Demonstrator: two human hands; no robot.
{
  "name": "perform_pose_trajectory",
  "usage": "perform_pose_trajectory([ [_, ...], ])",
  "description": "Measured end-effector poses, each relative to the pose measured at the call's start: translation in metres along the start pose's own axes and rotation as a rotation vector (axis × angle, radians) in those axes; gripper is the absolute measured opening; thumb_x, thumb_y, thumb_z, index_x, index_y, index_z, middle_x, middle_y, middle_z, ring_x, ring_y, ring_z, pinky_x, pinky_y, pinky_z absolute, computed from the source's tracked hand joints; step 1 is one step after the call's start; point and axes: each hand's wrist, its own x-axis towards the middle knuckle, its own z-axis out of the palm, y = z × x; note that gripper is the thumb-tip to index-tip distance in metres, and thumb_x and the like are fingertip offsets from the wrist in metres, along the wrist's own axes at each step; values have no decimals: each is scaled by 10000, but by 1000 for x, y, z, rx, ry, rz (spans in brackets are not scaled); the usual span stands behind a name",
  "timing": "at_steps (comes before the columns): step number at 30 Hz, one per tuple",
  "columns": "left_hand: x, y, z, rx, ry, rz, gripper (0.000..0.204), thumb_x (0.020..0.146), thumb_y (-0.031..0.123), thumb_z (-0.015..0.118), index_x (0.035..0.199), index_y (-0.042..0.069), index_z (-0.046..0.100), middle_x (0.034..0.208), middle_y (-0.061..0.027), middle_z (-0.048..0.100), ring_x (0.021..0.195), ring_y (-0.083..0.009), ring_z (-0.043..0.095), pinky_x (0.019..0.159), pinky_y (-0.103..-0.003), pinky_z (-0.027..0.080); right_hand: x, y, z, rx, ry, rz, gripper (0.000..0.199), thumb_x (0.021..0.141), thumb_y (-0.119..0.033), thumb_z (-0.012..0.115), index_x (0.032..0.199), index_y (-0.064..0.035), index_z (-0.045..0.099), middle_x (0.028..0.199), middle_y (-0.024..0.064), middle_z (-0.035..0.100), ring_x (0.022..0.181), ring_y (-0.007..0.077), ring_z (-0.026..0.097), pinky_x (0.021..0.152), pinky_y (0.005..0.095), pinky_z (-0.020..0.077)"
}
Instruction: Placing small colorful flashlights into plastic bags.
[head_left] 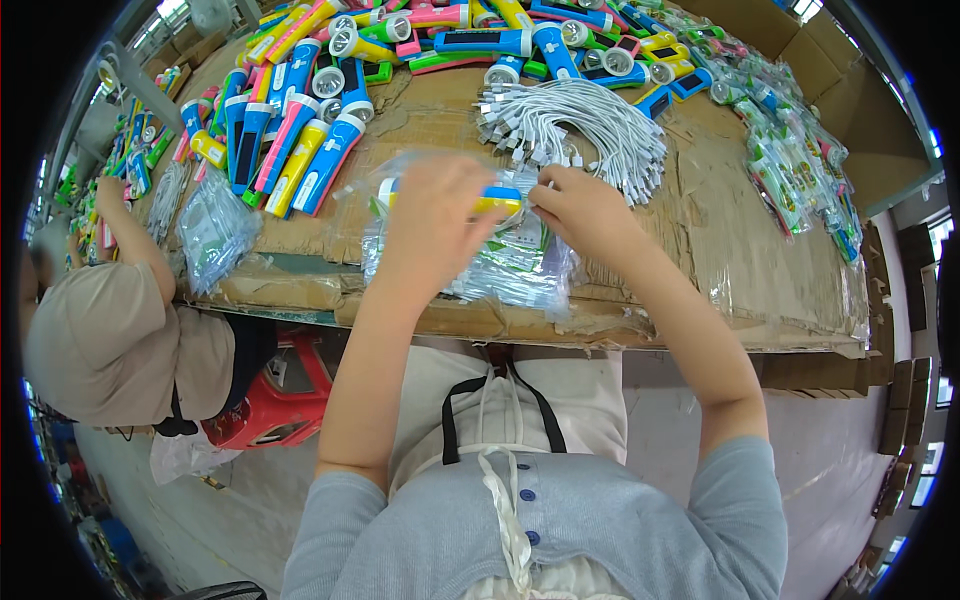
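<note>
While the left hand wraps round a yellow-and-blue torch, hiding most of it, the right hand pinches the clear bag; fingertips mostly hidden.

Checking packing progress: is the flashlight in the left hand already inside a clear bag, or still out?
Cannot tell for certain. The left hand covers most of the yellow-and-blue flashlight; clear bags crowd around it, the right hand at its end.
</note>
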Motion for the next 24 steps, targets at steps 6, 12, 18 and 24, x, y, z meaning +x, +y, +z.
perform_pose_trajectory([
  [6,-7,-11,17,-313,-309,118,275,724,94,682,984,50,601,1025,-109,600,974,-297,555,834,-389,430,7,-4,-3,157,59,-20,116,774,-88,613,881,-65,573,912,73,569,806,266,590,648,357,491],
  [12,23,-3,2,-275,-550,-20,217,768,101,648,973,45,607,865,-114,628,877,-312,584,783,-394,449,8,-18,2,439,347,64,126,766,-95,620,877,-44,589,814,63,592,701,245,605,588,327,495],
  [18,22,19,12,-510,-220,19,125,770,107,644,878,50,615,892,-102,573,853,-294,552,713,-374,423,-3,-38,3,691,485,295,123,785,-58,606,901,-22,583,806,114,604,679,252,611,603,325,491],
  [24,33,18,8,-224,-76,395,125,717,123,657,826,122,598,861,-14,524,887,-224,504,792,-389,357,-24,-33,-15,501,495,192,105,784,-46,584,885,-27,565,806,121,591,714,289,597,618,348,478],
])
